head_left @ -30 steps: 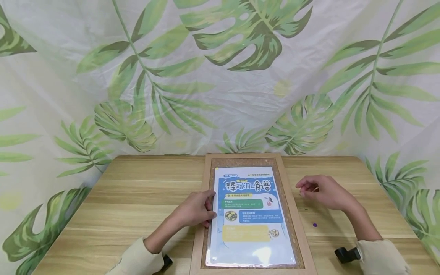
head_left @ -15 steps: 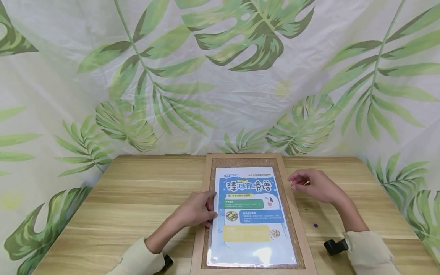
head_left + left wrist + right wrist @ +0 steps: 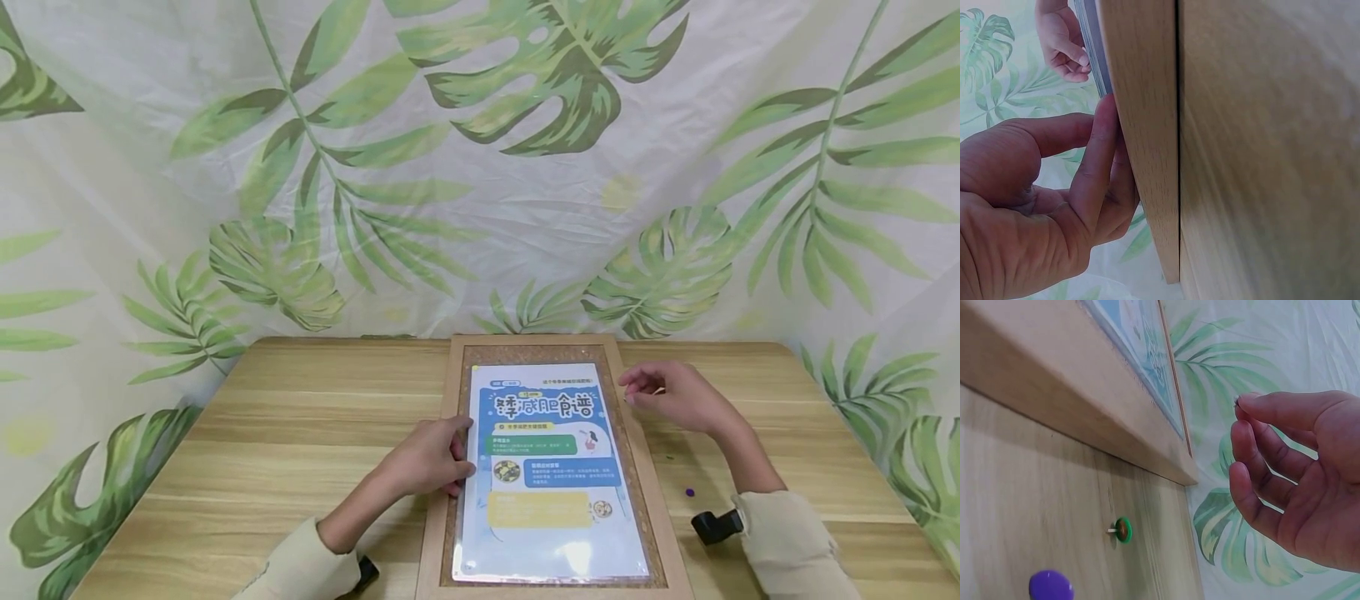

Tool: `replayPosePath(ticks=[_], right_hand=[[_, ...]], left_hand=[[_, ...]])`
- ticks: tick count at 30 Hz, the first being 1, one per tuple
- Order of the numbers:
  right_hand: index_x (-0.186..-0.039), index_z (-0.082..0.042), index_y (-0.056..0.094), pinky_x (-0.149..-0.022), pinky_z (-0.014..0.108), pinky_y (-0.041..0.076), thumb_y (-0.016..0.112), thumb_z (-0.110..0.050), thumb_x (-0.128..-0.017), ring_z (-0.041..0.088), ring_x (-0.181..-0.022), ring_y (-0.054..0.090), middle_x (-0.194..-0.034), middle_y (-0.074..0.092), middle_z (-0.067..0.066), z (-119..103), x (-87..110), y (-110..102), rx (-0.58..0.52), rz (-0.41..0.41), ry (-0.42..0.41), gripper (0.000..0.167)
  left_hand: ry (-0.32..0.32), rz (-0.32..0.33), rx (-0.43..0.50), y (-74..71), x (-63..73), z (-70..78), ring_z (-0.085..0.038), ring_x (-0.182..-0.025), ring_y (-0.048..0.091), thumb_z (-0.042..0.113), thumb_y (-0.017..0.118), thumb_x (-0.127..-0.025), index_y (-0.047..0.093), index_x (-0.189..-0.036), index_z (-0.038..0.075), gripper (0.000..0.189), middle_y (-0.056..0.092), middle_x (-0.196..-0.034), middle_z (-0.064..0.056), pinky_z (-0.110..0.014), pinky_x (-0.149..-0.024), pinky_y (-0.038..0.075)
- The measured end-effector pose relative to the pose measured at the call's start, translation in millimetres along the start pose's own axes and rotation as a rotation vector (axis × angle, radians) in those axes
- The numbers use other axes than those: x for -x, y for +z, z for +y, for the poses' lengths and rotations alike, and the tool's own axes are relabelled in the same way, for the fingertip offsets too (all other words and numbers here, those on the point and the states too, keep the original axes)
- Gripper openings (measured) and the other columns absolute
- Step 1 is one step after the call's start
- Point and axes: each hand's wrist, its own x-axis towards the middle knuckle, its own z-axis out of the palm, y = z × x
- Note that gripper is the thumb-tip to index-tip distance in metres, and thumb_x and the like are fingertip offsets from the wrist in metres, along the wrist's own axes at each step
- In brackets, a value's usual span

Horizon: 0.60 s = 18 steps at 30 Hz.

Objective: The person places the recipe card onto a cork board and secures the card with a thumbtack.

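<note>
A glossy printed sheet (image 3: 555,542) lies on a wood-framed cork board (image 3: 438,533) on the table. At the sheet's left edge rests my left hand (image 3: 427,457), its thumb and index fingertip touching the sheet some distance apart. Its other fingers are bent beside the frame, partly hidden in the head view. My right hand (image 3: 675,398) is raised just right of the board near the sheet's upper right. Between its thumb and index finger it pinches a thumbtack (image 3: 1237,399), of which only a small shiny tip shows. A yellow thumbtack (image 3: 475,367) sits at the sheet's upper left corner.
On the table right of the board lie a purple thumbtack (image 3: 1051,586) and a green thumbtack (image 3: 1124,530), its pin pointing sideways. The wooden table (image 3: 322,400) extends to both sides. A leaf-patterned cloth (image 3: 525,208) hangs behind it.
My right hand has moved left and slightly away from me, toward the board's right edge, still pinching the thumbtack. The left hand and the sheet have stayed in place.
</note>
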Motion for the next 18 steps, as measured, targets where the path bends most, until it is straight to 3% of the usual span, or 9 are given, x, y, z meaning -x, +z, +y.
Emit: replayPosePath(ticks=[18], right_hand=[[-0.117,0.002,0.076,-0.074,0.025,0.053,0.072,-0.006,-0.099,0.020,-0.089,0.063,-0.098,0.073,0.009,6,-26.3,11,-0.010,0.005,0.006,0.019]], left_hand=[[-0.009,-0.006,0.013,0.0,-0.5,0.4,-0.014,-0.056,0.069,-0.002,0.080,-0.091,0.047,-0.154,-0.011,0.072,0.061,-0.084,-0.009,-0.029,-0.051,0.060]])
